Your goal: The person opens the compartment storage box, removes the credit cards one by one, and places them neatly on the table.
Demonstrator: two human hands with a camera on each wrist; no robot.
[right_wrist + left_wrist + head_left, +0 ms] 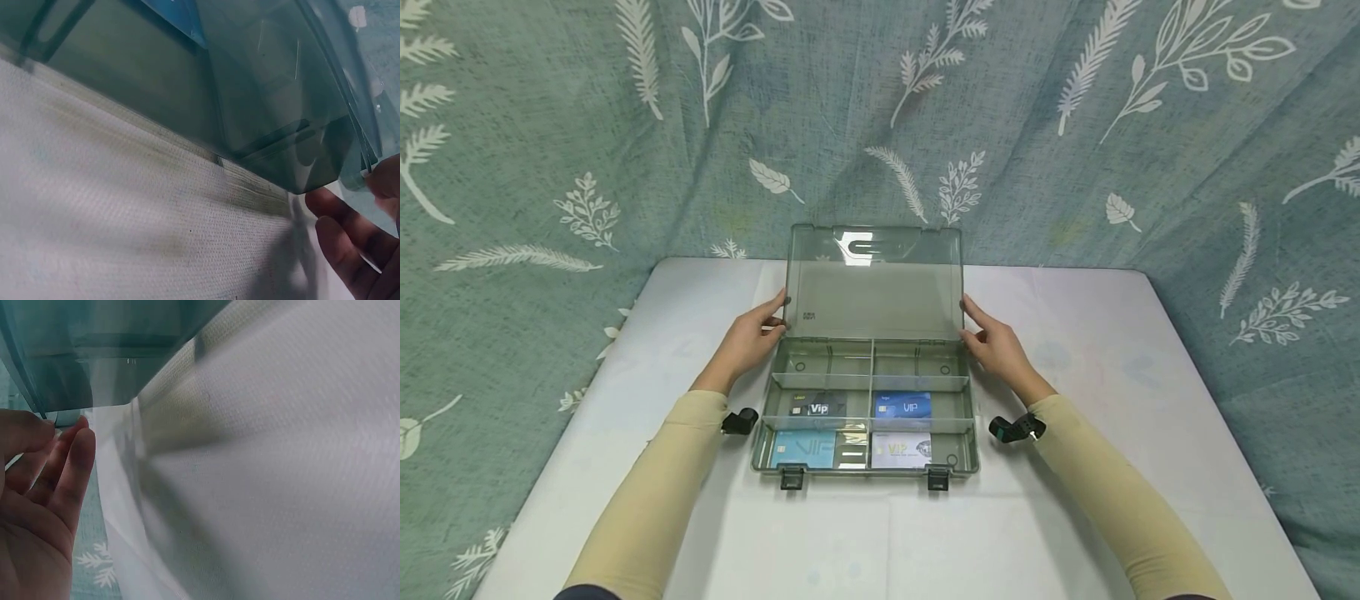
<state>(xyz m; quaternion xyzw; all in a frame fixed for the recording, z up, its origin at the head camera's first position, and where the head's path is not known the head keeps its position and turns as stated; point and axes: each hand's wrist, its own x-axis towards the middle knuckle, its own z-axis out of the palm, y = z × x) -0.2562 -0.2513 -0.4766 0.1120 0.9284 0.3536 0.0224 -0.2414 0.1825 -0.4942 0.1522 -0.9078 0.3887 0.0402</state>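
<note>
A grey-green see-through plastic storage box (pixel 872 472) lies on the table with its lid (pixel 874 300) raised at the far side. Dividers split the box into several compartments. Four-sided cards lie in the middle and near rows: a black card (pixel 817 406), a blue card (pixel 903 406), a light blue card (pixel 803 449) and a white card (pixel 901 450). My left hand (pixel 748 337) pinches the lid's left edge near the hinge, and my right hand (pixel 998 343) does likewise at its right edge. In both wrist views, thumb and fingertips meet the plastic at the corner.
Two dark latches (pixel 792 477) hang off the box's front edge. White cloth covers the table (pixel 1075 333). Behind and beside it hangs a green leaf-patterned curtain (pixel 850 125). Each wrist wears a black camera, such as the right one (pixel 1017 428).
</note>
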